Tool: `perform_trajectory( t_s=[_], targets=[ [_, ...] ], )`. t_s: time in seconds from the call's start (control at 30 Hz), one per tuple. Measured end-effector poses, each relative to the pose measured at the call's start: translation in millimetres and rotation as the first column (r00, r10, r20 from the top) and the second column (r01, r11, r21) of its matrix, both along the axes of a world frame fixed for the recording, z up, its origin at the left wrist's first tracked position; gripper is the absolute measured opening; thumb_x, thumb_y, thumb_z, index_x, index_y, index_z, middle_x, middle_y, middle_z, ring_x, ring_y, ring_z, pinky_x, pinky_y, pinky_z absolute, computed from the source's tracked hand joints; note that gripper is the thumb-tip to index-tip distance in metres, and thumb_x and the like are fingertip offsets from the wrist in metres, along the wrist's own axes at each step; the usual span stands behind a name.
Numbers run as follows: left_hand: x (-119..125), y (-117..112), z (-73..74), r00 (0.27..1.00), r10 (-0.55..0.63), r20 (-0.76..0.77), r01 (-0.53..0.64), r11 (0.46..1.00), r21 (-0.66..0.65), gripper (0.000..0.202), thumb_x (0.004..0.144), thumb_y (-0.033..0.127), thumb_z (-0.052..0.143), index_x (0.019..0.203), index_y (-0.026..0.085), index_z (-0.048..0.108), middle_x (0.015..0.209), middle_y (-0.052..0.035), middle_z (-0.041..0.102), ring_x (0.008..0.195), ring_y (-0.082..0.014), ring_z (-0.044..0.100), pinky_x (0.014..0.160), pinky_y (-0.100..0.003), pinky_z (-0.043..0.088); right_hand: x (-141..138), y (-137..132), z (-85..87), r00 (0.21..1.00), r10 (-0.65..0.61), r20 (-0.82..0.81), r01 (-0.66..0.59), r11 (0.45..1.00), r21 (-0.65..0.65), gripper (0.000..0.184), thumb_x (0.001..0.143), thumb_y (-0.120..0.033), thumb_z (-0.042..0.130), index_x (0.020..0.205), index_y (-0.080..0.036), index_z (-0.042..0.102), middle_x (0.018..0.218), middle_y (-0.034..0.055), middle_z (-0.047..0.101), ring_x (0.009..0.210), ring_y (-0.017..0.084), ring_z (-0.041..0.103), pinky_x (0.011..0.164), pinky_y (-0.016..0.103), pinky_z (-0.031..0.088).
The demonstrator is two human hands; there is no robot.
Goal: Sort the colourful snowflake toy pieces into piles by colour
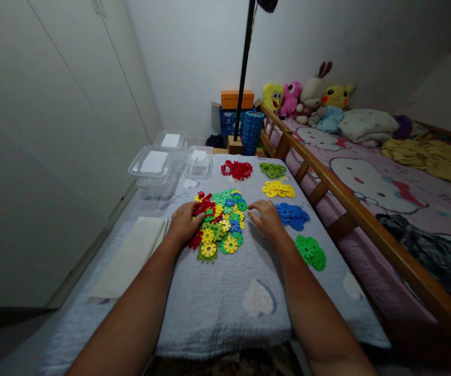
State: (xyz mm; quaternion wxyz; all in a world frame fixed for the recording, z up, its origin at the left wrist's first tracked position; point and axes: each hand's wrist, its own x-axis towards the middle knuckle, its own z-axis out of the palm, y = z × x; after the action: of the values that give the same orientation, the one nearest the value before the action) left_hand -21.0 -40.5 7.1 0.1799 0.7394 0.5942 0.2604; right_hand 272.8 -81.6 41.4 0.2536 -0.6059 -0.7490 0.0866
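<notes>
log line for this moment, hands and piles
left hand on red pieces at mixed pile | right hand open, between mixed pile and blue pile | farther: red pile, yellow pile

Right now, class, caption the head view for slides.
Left hand and right hand flank mixed disc pile; sorted colour piles beyond.

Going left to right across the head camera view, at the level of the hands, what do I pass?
Folded white cloth, left hand, mixed pile of multicoloured plastic snowflake discs, right hand, pile of blue plastic discs, wooden bed rail.
</notes>
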Motion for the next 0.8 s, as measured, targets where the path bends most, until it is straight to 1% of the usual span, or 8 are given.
perform_trajectory(
  t_s=[0.1, 0.2, 0.3, 0.4, 0.53, 0.67, 0.8],
  targets=[
    [0, 0, 0.5, 1.0, 0.003, 0.003, -0.003, 1.0, -0.004, 0.043, 0.088, 0.04, 0.055, 0.125, 0.021, 0.063, 0.132, -0.0118, 0.066, 0.124, -0.0295, 0.06, 0.108, -0.046, 0.045, -26, -2, -6.8, 0.996, 0.084, 0.031, -0.082, 0.996, -0.044, 0.026, 0.092, -0.023, 0.057, 0.113, -0.021, 0.073, 0.121, 0.0103, 0.07, 0.113, 0.027, 0.056, 0.103, 0.042, 0.04],
    [1, 0, 2.0, 1.0, 0.001, 0.008, -0.001, 1.0, -0.005, 0.043, 0.087, 0.039, 0.055, 0.125, 0.02, 0.064, 0.131, -0.0123, 0.067, 0.124, -0.0298, 0.06, 0.108, -0.046, 0.045, -38, -3, -11.3, 0.993, 0.076, 0.09, -0.071, 0.996, -0.059, 0.033, 0.09, -0.024, 0.061, 0.122, -0.022, 0.07, 0.129, 0.0121, 0.065, 0.117, 0.03, 0.052, 0.102, 0.043, 0.04],
    [1, -1, 4.4, 1.0, -0.001, 0.005, 0.001, 1.0, -0.009, 0.042, 0.087, 0.038, 0.056, 0.124, 0.019, 0.064, 0.132, -0.0124, 0.067, 0.123, -0.0293, 0.06, 0.109, -0.046, 0.045, -40, -4, -13.1, 0.989, 0.062, 0.136, -0.051, 0.995, -0.089, 0.034, 0.09, -0.025, 0.062, 0.123, -0.022, 0.069, 0.131, 0.0128, 0.061, 0.12, 0.03, 0.049, 0.103, 0.043, 0.04],
    [2, -2, 6.9, 1.0, 0.0, -0.001, 0.0, 1.0, -0.019, 0.042, 0.088, 0.037, 0.056, 0.125, 0.019, 0.064, 0.132, -0.0128, 0.067, 0.124, -0.0291, 0.06, 0.109, -0.045, 0.044, -39, -4, -13.3, 0.989, 0.064, 0.133, -0.048, 0.992, -0.118, 0.029, 0.09, -0.024, 0.062, 0.118, -0.021, 0.069, 0.13, 0.0123, 0.061, 0.12, 0.029, 0.048, 0.103, 0.043, 0.039],
    [3, -3, 8.0, 1.0, 0.006, 0.002, -0.006, 1.0, -0.012, 0.042, 0.087, 0.037, 0.057, 0.124, 0.019, 0.064, 0.132, -0.0128, 0.067, 0.123, -0.0292, 0.06, 0.108, -0.045, 0.045, -37, -2, -14.1, 0.997, 0.05, 0.067, -0.042, 0.993, -0.109, 0.023, 0.086, -0.02, 0.064, 0.109, -0.02, 0.066, 0.122, 0.0115, 0.062, 0.115, 0.028, 0.049, 0.1, 0.041, 0.04],
    [2, -3, 6.2, 1.0, 0.002, 0.007, -0.002, 1.0, -0.007, 0.042, 0.088, 0.039, 0.057, 0.124, 0.019, 0.064, 0.132, -0.0127, 0.067, 0.123, -0.0286, 0.06, 0.109, -0.044, 0.045, -33, 1, -16.2, 0.996, 0.058, -0.063, -0.062, 0.995, -0.075, 0.018, 0.081, -0.017, 0.065, 0.098, -0.02, 0.062, 0.11, 0.009, 0.063, 0.107, 0.026, 0.052, 0.096, 0.039, 0.041],
    [1, -1, 3.7, 1.0, -0.003, 0.005, 0.003, 1.0, -0.006, 0.044, 0.088, 0.038, 0.056, 0.125, 0.016, 0.064, 0.132, -0.0144, 0.066, 0.123, -0.0295, 0.06, 0.109, -0.045, 0.044, -30, 3, -16.7, 0.972, 0.072, -0.223, -0.085, 0.995, -0.05, 0.011, 0.076, -0.015, 0.064, 0.083, -0.021, 0.057, 0.094, 0.005, 0.063, 0.097, 0.022, 0.055, 0.09, 0.035, 0.041]
  ],
)
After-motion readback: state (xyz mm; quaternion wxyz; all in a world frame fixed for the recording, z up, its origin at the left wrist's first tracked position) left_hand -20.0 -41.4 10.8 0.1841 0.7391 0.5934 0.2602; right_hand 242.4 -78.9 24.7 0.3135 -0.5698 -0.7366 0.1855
